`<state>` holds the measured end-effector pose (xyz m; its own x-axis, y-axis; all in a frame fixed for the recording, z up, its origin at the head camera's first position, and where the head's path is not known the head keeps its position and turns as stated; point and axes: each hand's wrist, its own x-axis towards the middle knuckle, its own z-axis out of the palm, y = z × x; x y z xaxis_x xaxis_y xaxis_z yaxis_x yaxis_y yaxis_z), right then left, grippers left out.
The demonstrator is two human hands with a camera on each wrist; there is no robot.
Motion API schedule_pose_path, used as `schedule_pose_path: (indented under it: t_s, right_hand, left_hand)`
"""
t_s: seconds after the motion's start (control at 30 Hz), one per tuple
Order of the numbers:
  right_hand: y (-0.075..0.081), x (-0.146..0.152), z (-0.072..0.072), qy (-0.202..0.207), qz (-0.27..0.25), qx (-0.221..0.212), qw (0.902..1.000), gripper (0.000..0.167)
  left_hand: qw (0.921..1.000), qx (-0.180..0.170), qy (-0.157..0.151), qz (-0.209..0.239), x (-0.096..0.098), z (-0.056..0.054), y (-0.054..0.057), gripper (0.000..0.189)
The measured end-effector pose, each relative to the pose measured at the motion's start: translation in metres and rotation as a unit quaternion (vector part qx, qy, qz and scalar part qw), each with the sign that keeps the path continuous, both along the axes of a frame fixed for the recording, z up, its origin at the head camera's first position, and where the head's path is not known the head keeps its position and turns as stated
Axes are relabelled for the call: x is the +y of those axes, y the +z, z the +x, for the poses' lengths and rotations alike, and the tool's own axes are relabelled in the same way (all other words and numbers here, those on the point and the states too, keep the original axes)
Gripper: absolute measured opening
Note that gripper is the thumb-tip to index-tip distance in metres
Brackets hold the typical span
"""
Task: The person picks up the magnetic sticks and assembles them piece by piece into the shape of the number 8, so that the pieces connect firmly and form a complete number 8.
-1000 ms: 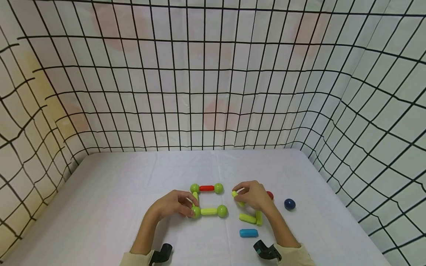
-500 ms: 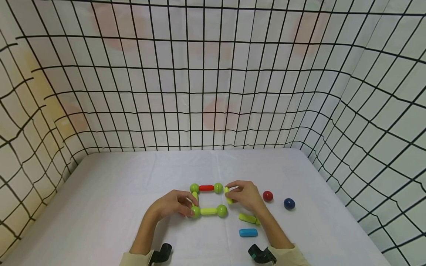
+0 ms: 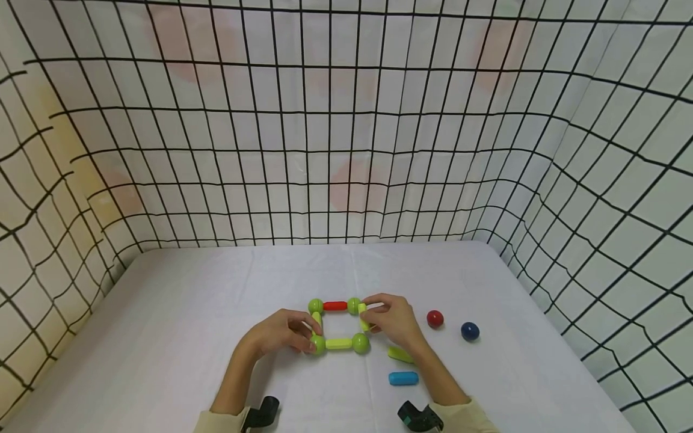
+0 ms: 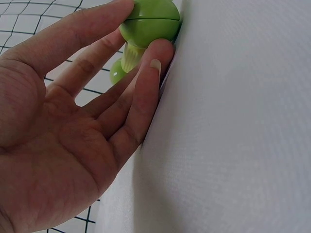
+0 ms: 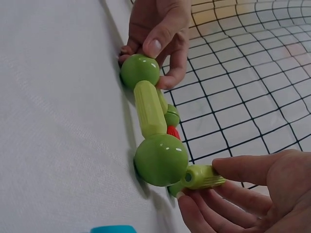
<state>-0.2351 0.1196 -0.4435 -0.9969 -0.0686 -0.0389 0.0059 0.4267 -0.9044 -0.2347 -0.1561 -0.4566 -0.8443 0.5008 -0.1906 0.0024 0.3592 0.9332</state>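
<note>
A square of green balls and rods lies on the white-covered table, with a red rod [image 3: 335,306] along its far side. At the near-left corner my left hand [image 3: 287,329] holds a green ball [image 4: 150,22] between thumb and fingers. My right hand [image 3: 394,317] pinches a yellow-green rod [image 5: 203,176] at the square's right side, between the far-right green ball [image 3: 354,305] and the near-right green ball [image 5: 161,159]. In the right wrist view, the rod's holed end faces the camera, beside the near-right ball. Another yellow-green rod [image 3: 338,344] joins the two near balls.
A loose yellow-green rod [image 3: 399,354] lies partly hidden under my right forearm, with a blue rod [image 3: 403,378] nearer me. To the right sit a red ball [image 3: 435,319] and a dark blue ball [image 3: 470,331]. Black netting [image 3: 330,150] surrounds the table's back and sides.
My right hand has moved left with the yellow-green rod, bringing it to the right side of the square. The red ball has come into full view. My left hand stays put.
</note>
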Motion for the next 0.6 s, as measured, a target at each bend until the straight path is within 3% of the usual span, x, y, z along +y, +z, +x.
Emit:
schedule_pose_path:
  t_s: [0.27,0.6]
  right_hand:
    - [-0.0013,-0.0026,-0.0010,0.006,-0.021,-0.018,0.9996,0.027]
    - [-0.0024,-0.0047,0.0002,0.011,0.000,-0.018,0.9998,0.028]
  left_hand:
    - [1.0000,0.001,0.000,0.001,0.0000,0.0003,0.0005,0.029]
    - [1.0000,-0.003,-0.003,0.004,-0.0001,0.0004,0.0006,0.029]
